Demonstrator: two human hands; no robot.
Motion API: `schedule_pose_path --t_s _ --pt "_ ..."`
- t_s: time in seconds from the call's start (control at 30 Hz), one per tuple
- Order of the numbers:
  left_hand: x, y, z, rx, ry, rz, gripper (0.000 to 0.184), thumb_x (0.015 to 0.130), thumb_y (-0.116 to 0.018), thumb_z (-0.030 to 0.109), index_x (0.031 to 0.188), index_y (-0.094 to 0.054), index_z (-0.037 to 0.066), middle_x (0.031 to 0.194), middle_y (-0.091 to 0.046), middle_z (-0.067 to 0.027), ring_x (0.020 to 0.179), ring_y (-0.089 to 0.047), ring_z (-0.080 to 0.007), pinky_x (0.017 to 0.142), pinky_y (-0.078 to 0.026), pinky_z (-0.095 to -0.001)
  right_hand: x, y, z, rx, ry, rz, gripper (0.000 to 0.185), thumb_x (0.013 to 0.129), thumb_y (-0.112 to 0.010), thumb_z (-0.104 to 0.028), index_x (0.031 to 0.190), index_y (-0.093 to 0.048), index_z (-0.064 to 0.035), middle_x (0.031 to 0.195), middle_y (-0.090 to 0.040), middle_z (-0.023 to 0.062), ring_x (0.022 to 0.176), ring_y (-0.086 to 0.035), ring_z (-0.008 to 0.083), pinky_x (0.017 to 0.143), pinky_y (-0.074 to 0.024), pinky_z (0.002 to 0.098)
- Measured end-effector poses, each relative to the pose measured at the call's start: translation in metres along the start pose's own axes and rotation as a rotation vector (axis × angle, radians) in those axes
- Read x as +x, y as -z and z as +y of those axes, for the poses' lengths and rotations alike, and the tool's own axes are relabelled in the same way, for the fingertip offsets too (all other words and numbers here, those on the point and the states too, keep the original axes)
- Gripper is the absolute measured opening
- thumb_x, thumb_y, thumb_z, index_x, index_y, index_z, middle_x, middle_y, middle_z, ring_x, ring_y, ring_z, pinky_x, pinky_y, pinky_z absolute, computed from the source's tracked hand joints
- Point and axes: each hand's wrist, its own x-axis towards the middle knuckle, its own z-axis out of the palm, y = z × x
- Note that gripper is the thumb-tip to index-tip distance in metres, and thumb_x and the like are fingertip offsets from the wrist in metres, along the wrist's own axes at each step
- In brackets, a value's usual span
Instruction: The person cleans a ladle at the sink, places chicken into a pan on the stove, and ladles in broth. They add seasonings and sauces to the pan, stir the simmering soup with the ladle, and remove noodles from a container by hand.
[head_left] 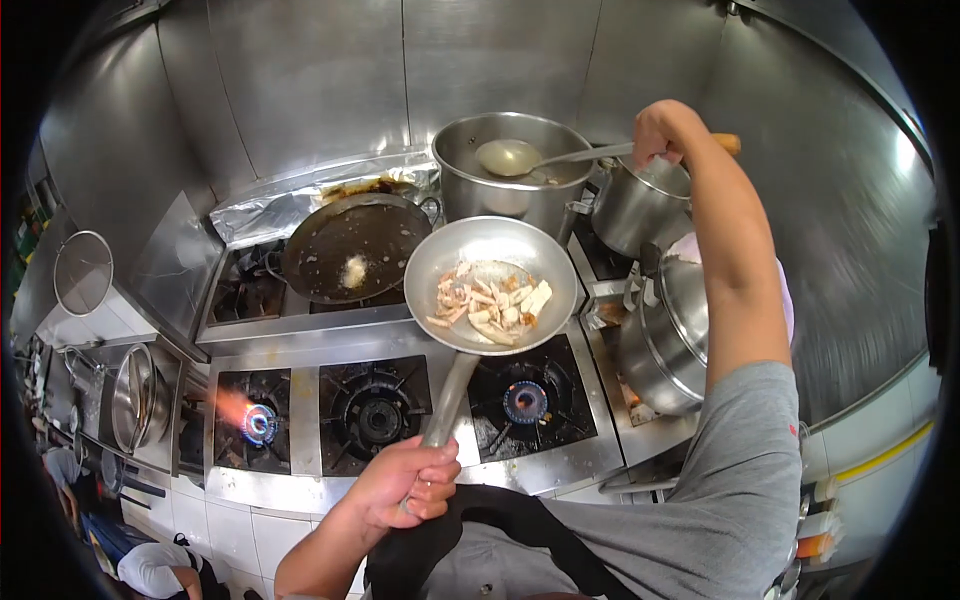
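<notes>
My left hand (405, 485) is closed around the handle of a frying pan (425, 265), held up above the front burners. Light strips and chunks of food (490, 305), perhaps meat or mushroom, lie in the pan with a few browned bits. Reaching out to the back right, my right hand (665, 132) grips the long handle of a ladle (585, 155), whose wooden end sticks out past the wrist. The ladle's bowl, with pale liquid in it, is over the mouth of a large steel stockpot (465, 190).
Flames burn on the left burner (258, 424) and the right burner (526, 402). A dark wok (330, 240) with a pale lump sits at the back left. Steel pots (625, 210) and a lidded pot (660, 360) crowd the right. A strainer (84, 272) hangs left; a person (155, 570) is lower left.
</notes>
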Motion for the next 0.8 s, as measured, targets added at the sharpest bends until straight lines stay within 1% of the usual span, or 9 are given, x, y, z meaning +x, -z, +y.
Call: schedule_pose_path --t_s 0.03,0.07,0.13,0.2,0.27,0.33,0.47,0.67,0.8 --pt "-0.003 0.004 -0.001 0.02 -0.017 0.013 0.019 0.1 -0.055 0.02 0.085 -0.045 0.013 0.061 -0.035 0.0061 0.045 -0.029 -0.0023 0.035 -0.024 -0.0195 0.002 -0.006 0.007 0.084 -0.031 0.011 0.018 0.07 -0.069 -0.028 0.072 -0.061 -0.012 0.059 -0.056 0.0063 0.054 -0.056 0.0204 0.052 -0.0447 0.0378" --pt "-0.004 0.0 -0.002 0.035 -0.037 0.027 0.019 0.1 -0.055 0.019 0.084 -0.045 0.013 0.061 -0.035 0.006 0.044 -0.029 -0.0023 0.035 -0.024 -0.0194 -0.008 -0.006 0.01 0.082 -0.033 0.003 0.018 0.07 -0.069 -0.028 0.072 -0.061 -0.012 0.059 -0.056 0.0063 0.054 -0.056 0.0204 0.052 -0.0447 0.0378" --pt "-0.003 -0.001 -0.004 0.015 -0.043 0.014 0.01 0.101 -0.049 0.016 0.092 -0.052 0.012 0.061 -0.035 0.0056 0.042 -0.029 -0.0029 0.033 -0.023 -0.0206 -0.046 0.004 0.018 -0.012 -0.02 0.036 0.018 0.07 -0.069 -0.026 0.073 -0.061 -0.01 0.061 -0.056 0.0063 0.054 -0.056 0.0204 0.052 -0.0454 0.0374" --pt "-0.005 -0.005 -0.006 0.018 -0.056 -0.008 0.013 0.101 -0.049 0.016 0.089 -0.05 0.012 0.061 -0.035 0.0057 0.042 -0.029 -0.0027 0.033 -0.023 -0.0203 -0.082 0.006 0.025 0.055 -0.021 0.103 0.018 0.072 -0.068 -0.025 0.072 -0.06 -0.0088 0.063 -0.056 0.0063 0.054 -0.055 0.0206 0.052 -0.0455 0.0362" --pt "-0.018 0.008 -0.009 0.007 -0.043 -0.02 0.015 0.102 -0.047 0.016 0.087 -0.048 0.011 0.061 -0.036 0.0054 0.043 -0.03 -0.0023 0.033 -0.023 -0.0201 -0.127 -0.003 0.014 0.077 -0.079 0.147 0.022 0.072 -0.07 -0.027 0.079 -0.063 -0.0071 0.067 -0.056 0.0064 0.056 -0.056 0.0202 0.052 -0.0473 0.0351" --pt "-0.009 -0.009 -0.007 -0.018 -0.054 -0.051 0.015 0.102 -0.047 0.016 0.087 -0.047 0.011 0.062 -0.036 0.0053 0.043 -0.03 -0.0022 0.033 -0.022 -0.0199 -0.14 0.002 0.028 0.005 -0.123 0.158 0.025 0.07 -0.071 -0.025 0.083 -0.065 -0.0051 0.065 -0.055 0.0067 0.056 -0.056 0.0196 0.052 -0.0483 0.0354" --pt "-0.013 -0.013 -0.009 -0.031 -0.049 -0.122 0.013 0.101 -0.052 0.018 0.089 -0.048 0.013 0.064 -0.036 0.0054 0.045 -0.031 -0.0022 0.034 -0.025 -0.0188 -0.177 -0.01 0.033 0.063 -0.135 0.211 0.024 0.068 -0.071 -0.022 0.081 -0.064 -0.003 0.06 -0.052 0.006 0.05 -0.055 0.0191 0.046 -0.0461 0.0354" --pt "-0.024 -0.008 -0.021 -0.054 -0.036 -0.043 0.011 0.101 -0.046 0.014 0.092 -0.051 0.011 0.062 -0.036 0.0051 0.043 -0.03 -0.0022 0.034 -0.021 -0.0195 -0.195 -0.059 0.019 0.101 -0.03 0.088 0.015 0.069 -0.07 -0.015 0.075 -0.063 -0.0028 0.05 -0.046 0.0028 0.041 -0.05 0.0158 0.035 -0.0387 0.0329" --pt "-0.027 -0.002 -0.028 -0.045 -0.033 -0.022 0.01 0.101 -0.047 0.014 0.094 -0.052 0.011 0.062 -0.036 0.0053 0.043 -0.03 -0.0023 0.034 -0.021 -0.0195 -0.187 -0.099 0.015 0.136 0.134 0.088 0.014 0.067 -0.067 -0.013 0.072 -0.062 -0.0001 0.052 -0.049 0.0047 0.041 -0.051 0.0163 0.037 -0.0406 0.0341"
